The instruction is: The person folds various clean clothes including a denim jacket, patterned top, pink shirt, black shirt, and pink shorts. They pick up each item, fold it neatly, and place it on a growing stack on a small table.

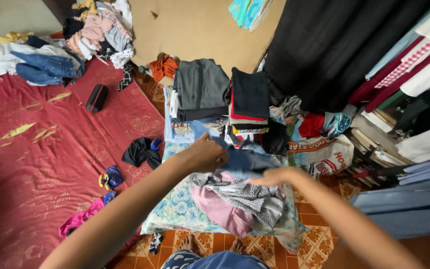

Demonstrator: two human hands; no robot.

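Both my hands grip a small blue denim garment held above a floral pillow. My left hand pinches its left edge. My right hand holds its lower right edge, palm down. Under the garment lies a loose heap with a black-and-white patterned cloth and a pink cloth. Beyond the hands stand folded stacks, a grey one and a black one. My bare feet show at the bottom edge.
A red patterned mat covers the floor on the left, with a black garment, small bright cloths and a heap of clothes at the back. Hanging clothes and a printed sack crowd the right side.
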